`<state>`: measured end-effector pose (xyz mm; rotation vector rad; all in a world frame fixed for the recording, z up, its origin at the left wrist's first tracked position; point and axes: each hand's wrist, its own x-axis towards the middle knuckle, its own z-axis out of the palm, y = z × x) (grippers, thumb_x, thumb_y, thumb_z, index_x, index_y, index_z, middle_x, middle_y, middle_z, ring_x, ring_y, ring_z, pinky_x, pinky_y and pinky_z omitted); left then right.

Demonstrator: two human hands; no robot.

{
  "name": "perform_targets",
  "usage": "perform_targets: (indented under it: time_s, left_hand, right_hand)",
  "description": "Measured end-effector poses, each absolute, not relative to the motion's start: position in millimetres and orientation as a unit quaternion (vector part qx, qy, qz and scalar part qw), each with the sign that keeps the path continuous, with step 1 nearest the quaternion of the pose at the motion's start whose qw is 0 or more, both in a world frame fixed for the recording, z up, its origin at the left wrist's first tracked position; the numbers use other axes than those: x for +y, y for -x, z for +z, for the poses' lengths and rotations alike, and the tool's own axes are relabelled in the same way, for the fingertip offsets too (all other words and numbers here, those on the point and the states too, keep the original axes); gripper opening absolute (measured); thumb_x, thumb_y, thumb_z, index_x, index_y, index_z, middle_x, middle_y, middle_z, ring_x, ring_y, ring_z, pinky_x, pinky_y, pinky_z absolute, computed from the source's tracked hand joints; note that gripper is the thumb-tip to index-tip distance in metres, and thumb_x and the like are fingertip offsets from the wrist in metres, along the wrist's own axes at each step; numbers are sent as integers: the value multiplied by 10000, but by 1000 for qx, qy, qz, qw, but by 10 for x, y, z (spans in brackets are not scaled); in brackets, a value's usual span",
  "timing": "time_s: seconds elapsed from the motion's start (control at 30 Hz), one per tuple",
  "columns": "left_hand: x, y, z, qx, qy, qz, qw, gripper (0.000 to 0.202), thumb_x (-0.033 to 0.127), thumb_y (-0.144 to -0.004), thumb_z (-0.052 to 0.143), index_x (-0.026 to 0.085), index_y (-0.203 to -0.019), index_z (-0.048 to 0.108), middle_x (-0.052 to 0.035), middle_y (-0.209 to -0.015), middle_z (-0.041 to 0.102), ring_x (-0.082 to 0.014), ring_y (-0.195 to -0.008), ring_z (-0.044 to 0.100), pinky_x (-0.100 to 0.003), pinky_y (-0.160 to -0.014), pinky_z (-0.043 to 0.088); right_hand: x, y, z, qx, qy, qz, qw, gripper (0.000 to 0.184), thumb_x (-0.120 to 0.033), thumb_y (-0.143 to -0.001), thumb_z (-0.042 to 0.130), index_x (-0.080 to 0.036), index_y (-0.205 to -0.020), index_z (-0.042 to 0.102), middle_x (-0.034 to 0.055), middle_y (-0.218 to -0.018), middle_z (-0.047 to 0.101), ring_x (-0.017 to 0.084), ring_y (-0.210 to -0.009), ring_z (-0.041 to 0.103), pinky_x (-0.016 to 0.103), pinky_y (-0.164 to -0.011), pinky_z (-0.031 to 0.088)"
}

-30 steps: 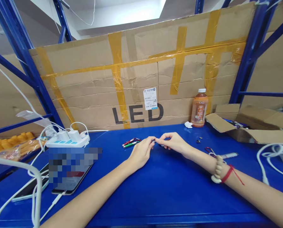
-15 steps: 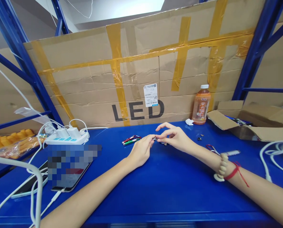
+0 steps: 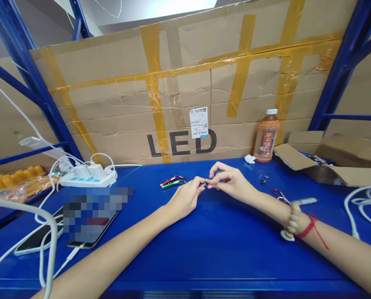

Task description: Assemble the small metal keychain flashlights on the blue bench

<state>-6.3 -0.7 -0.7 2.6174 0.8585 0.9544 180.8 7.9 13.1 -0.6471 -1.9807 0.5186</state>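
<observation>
My left hand [image 3: 185, 198] is closed round something mostly hidden in its fingers; a small shiny metal piece [image 3: 205, 184] shows at the fingertips. Thumb and index finger of my right hand [image 3: 230, 182] pinch at that same piece, the other fingers curled loosely above. Beyond my left hand lie a red penlight [image 3: 169, 181] and a green penlight [image 3: 172, 183], side by side with clips at their ends. A silver penlight [image 3: 306, 201] with a red carabiner clip [image 3: 278, 193] rests past my right forearm. A few tiny round dark pieces [image 3: 263, 181] lie beyond my right wrist.
At the back right stand a drink bottle [image 3: 266, 139], crumpled tissue [image 3: 249, 159] and an open cardboard box [image 3: 316, 166]. White cables [image 3: 350, 207] lie at right. On the left are a power strip [image 3: 92, 180], phones [image 3: 92, 238] and a looping white cable [image 3: 50, 236]. Taped cardboard [image 3: 126, 120] closes the back.
The view has shifted slightly. Both hands stay together at the small metal piece, which shows a little more between the fingertips; my right fingers have moved slightly.
</observation>
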Motion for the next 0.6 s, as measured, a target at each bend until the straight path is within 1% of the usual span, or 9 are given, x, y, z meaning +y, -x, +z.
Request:
perform_targets:
  time_s: [0.13,0.33,0.6]
  left_hand:
    - [-13,61,-10,295,-890,328,118,160,176,-904,330,181,-1013,446,-75,-1000,614,-164,-887,597,-264,-735,460]
    - [-15,60,-16,300,-887,335,108,169,178,-903,334,175,-1018,457,-86,-997,619,-174,-900,597,-276,-756,465]
    - [-11,58,-11,318,-880,343,87,164,177,-894,358,182,-1001,483,-75,-987,634,-172,-868,609,-291,-763,476]
  right_hand:
    - [66,-1790,144,-806,279,176,492,247,-377,-722,651,-178,-580,683,7,-692,447,90,-594,468,238,-517,410]
    - [59,-1759,149,-787,320,190,492,267,-385,-655,704,-160,-528,637,4,-680,461,99,-605,460,249,-538,395]
    - [60,-1723,131,-770,348,204,494,229,-377,-644,696,-163,-569,664,-7,-628,451,98,-574,454,252,-533,402]
